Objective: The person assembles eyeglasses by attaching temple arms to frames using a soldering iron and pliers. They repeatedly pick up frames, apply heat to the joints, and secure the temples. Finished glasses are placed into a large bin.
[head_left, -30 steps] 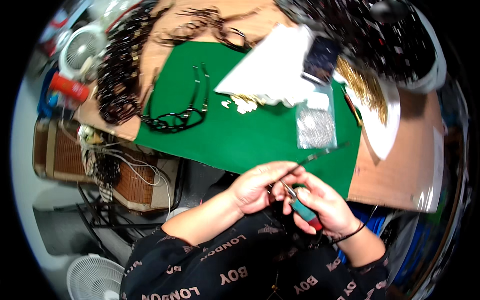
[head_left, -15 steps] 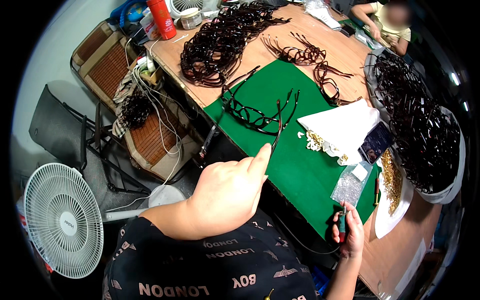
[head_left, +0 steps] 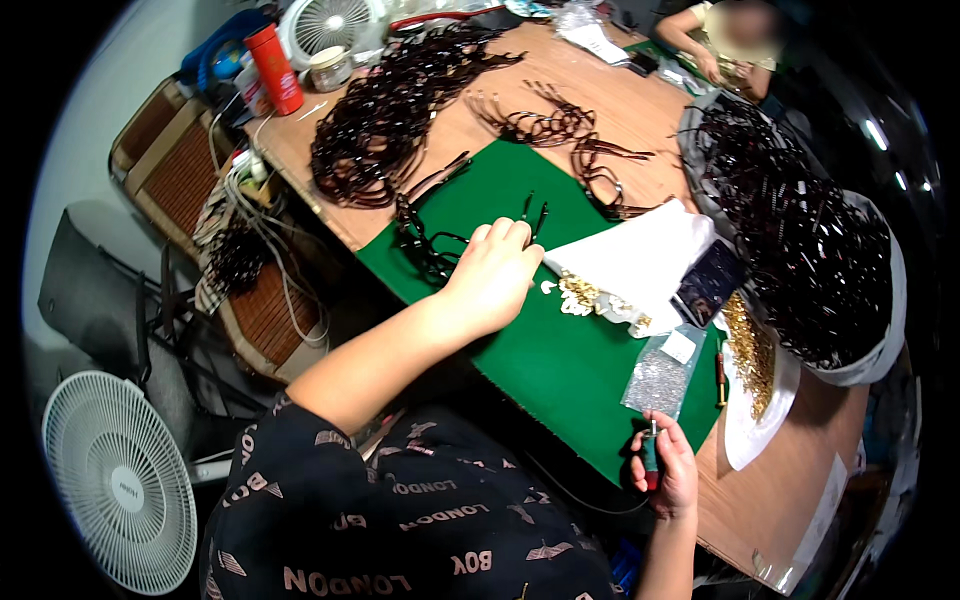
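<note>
My left hand [head_left: 492, 278] reaches over the green mat [head_left: 560, 370], its fingers curled down around a dark eyeglass frame [head_left: 541, 219]. Two temple tips stick up beyond the knuckles; the hand hides the rest of that frame. Beside it, more dark glasses [head_left: 425, 245] lie at the mat's left edge. Low at the mat's near right corner, my right hand [head_left: 675, 475] is closed round a screwdriver [head_left: 651, 462] with a green and red handle, its tip upward. Just above that tip lies a clear bag of small silvery parts [head_left: 660, 378].
A white sheet [head_left: 630, 250] with small gold and white parts, a phone [head_left: 708, 283], gold pieces [head_left: 752, 355] and a slim screwdriver [head_left: 721, 378] lie to the right. Big sacks of dark frames [head_left: 800, 230] stand beyond. Piled frames [head_left: 385, 120] fill the back left. Another person [head_left: 735, 50] sits opposite.
My left hand has moved forward from near my body to the glasses on the mat. The view has shifted; my right hand still holds the screwdriver by the bag.
</note>
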Demonstrator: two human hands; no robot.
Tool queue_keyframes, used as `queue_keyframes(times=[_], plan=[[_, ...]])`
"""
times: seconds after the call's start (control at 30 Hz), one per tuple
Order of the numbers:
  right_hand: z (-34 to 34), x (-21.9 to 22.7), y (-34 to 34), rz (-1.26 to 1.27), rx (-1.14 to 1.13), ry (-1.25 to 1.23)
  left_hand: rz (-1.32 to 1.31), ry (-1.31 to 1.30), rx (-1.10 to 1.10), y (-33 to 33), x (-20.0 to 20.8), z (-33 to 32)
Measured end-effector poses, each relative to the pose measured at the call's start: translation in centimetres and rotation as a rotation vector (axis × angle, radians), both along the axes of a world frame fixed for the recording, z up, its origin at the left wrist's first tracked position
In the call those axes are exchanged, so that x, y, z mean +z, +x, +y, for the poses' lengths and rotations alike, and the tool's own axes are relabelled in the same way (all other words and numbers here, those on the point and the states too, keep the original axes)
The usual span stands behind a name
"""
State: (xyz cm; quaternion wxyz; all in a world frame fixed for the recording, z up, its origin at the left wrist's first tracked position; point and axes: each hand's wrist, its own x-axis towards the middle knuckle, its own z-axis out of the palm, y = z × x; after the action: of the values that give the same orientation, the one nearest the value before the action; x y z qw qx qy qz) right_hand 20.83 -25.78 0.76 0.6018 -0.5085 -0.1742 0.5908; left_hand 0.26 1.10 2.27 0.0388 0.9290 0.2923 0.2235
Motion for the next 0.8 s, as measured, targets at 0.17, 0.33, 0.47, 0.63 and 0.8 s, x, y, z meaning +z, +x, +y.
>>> queue_keyframes(times=[0.17, 0.33, 0.47, 0.63, 0.8], plan=[[-0.4, 0.5, -0.1, -0.002, -0.026, -0.013, -0.036, 0.09, 0.012, 10.4, 1.5, 9.6], [0.1, 0.3, -0.3, 0.05, 0.0, 0.014, 0.188, 0.112, 0.022, 13.3, -0.3, 18.9], [-0.5, 0.3, 0.5, 0.032, -0.014, 0.004, -0.081, -0.368, -0.347, 14.5, 2.5, 16.3], [-2.0, 1.9, 0.8, -0.33, 0.002, -0.19, -0.389, -0.947, -0.499, 5.3, 10.4, 8.1], [-1.3, 3.4, -1.1, -1.312, 0.177, -0.277, -0.495, -0.195, -0.477, -2.0, 11.5, 2.4]])
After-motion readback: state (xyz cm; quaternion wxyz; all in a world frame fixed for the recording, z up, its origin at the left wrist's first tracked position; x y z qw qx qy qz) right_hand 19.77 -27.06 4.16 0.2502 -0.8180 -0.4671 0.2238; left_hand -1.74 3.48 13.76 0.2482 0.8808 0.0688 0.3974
